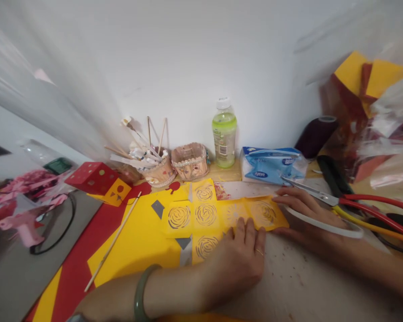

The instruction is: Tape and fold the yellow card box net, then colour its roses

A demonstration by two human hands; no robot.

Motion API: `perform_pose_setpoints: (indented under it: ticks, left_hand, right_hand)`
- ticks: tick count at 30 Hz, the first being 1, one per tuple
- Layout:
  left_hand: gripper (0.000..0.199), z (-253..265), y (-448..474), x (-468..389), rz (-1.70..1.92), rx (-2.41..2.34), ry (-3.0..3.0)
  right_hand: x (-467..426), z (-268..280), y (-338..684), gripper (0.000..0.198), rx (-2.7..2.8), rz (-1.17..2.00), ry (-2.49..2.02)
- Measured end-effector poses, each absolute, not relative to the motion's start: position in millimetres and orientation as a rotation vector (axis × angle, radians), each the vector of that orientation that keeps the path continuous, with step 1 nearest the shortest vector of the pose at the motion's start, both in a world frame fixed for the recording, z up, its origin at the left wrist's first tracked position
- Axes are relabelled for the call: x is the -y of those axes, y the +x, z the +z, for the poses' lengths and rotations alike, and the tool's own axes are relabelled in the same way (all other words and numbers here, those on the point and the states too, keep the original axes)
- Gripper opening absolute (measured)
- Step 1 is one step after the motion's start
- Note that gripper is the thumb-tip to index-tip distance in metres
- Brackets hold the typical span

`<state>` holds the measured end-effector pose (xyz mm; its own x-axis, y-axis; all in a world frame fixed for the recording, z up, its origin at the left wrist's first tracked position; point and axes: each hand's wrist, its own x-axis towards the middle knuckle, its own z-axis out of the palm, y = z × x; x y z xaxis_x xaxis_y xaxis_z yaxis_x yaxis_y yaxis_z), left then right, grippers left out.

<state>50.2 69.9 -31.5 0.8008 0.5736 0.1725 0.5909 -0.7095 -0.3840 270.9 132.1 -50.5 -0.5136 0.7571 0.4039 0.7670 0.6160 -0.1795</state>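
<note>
A yellow cross-shaped paper cutout [206,214], its square panels pierced with swirling patterns, lies on the work surface. My left hand [238,259], with a ring on it and a green bangle on the wrist, rests its fingertips on a panel right of the centre; its fingers are fairly straight and close together. At the cutout's right end, my right hand [305,212] has fingers above the edge and the thumb near the front corner, gripping that end panel. A white bangle sits on the right wrist. The cutout's lower panel is partly behind my left hand.
Large scissors [336,201] and red-handled pliers lie right of my right hand. A tissue pack [272,164], drink bottle [224,136] and two decorated cups stand along the wall. Left are a thin stick [114,241], red-and-yellow box [99,181] and pink glue gun [22,226].
</note>
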Motion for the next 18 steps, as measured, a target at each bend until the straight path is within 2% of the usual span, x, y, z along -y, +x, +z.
perform_pose_setpoints:
  ticks: [3, 11, 18]
  left_hand:
    - [0.041, -29, 51, -68, -0.062, 0.89, -2.57]
    - [0.034, -24, 44, -84, -0.141, 0.887, -2.764]
    - [0.023, -17, 38, -107, -0.154, 0.837, -2.898]
  right_hand:
    - [-132, -43, 269, 0.045, 2.406, 0.057, -1.209]
    - [-145, -34, 264, 0.025, 2.405, 0.197, -1.235]
    - [-147, -35, 262, 0.04, 2.368, 0.298, -1.361]
